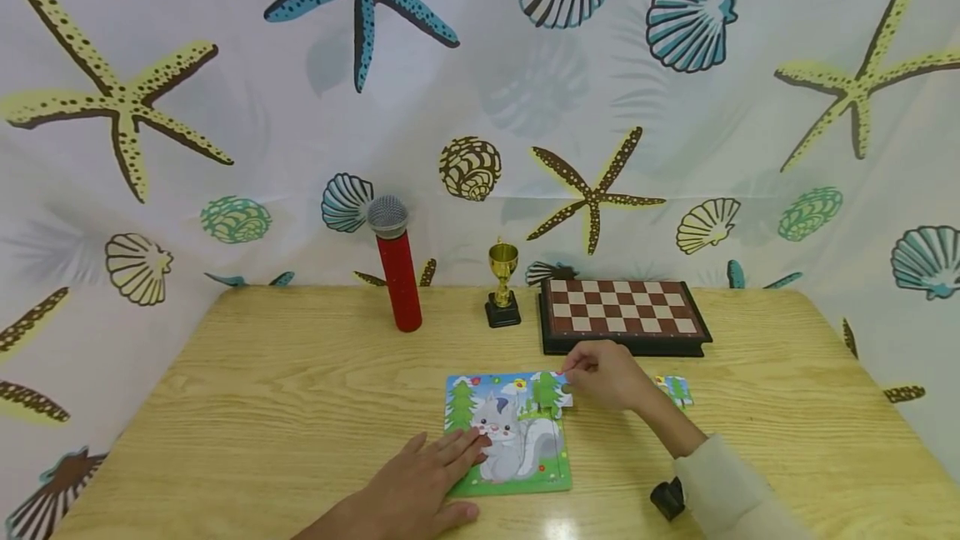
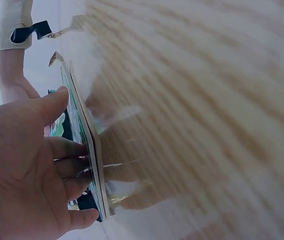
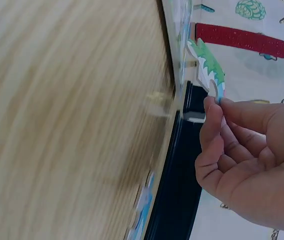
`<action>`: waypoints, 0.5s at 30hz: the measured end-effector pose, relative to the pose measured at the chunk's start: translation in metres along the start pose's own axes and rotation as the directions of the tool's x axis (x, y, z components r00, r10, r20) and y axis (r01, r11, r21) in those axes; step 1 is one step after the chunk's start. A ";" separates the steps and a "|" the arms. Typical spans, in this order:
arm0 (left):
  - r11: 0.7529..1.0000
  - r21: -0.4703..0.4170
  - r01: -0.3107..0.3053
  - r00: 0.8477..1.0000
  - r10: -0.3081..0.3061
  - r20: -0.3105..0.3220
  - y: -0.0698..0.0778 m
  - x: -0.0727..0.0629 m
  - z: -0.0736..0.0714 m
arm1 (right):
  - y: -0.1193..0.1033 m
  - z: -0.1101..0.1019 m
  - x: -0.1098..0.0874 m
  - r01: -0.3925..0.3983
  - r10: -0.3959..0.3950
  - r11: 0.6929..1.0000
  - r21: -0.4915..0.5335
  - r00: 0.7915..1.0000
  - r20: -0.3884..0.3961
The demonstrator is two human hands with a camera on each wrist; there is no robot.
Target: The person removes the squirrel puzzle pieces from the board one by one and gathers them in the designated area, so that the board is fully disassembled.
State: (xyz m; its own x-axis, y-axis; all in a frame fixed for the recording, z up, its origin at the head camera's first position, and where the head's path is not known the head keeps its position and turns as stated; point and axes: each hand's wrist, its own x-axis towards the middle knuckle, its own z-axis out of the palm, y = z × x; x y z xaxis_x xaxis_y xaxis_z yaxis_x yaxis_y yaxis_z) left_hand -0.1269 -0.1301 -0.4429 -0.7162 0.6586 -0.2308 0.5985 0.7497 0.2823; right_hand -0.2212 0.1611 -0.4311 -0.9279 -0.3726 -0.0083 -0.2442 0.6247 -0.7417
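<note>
Wood-grain table (image 1: 285,407), patterned cloth (image 1: 420,132) behind. Far left: microphone (image 1: 397,269), red handle, silver mesh head, upright with a slight lean, near the cloth. Left hand (image 1: 427,477): fingers extended, fingertips resting on the lower left of the squirrel jigsaw puzzle (image 1: 517,448); thumb apart, nothing gripped. Puzzle lies flat, centre front of the table. Gold trophy cup (image 1: 502,277) on black base stands behind the puzzle. Next, at the puzzle's upper right corner: green-tree puzzle piece (image 3: 209,65), pinched between thumb and index finger of the right hand (image 1: 603,373), other fingers curled; piece tilted; contact with the puzzle cannot be told. Hands well apart from each other. Brown-and-white chessboard (image 1: 618,307), black-sided, lies behind the right hand. Right of that hand, a second, loose puzzle piece (image 1: 678,390) lies on the table. Black object (image 1: 667,498) at the pale right sleeve (image 1: 731,482).
</note>
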 end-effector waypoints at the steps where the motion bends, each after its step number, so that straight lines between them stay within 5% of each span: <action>1: 1.000 -0.002 -0.002 1.000 0.002 -0.001 0.000 0.000 0.000 | 0.003 -0.002 0.000 -0.006 0.006 1.000 -0.001 1.000 0.003; 7: 1.000 -0.009 -0.008 1.000 0.008 -0.007 0.000 0.000 0.000 | 0.018 -0.014 -0.003 -0.027 0.027 1.000 -0.002 1.000 0.014; 15: 1.000 -0.001 -0.014 1.000 0.014 -0.018 0.001 -0.001 0.000 | 0.027 -0.020 -0.004 -0.150 0.150 0.989 -0.007 0.989 -0.001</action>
State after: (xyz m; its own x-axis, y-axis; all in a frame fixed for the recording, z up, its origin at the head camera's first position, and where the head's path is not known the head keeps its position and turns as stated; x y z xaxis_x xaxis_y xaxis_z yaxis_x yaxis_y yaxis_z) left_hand -0.1256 -0.1299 -0.4425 -0.7142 0.6678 -0.2098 0.6083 0.7404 0.2860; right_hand -0.2295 0.1926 -0.4376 -0.9544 -0.2742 -0.1185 -0.1045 0.6782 -0.7274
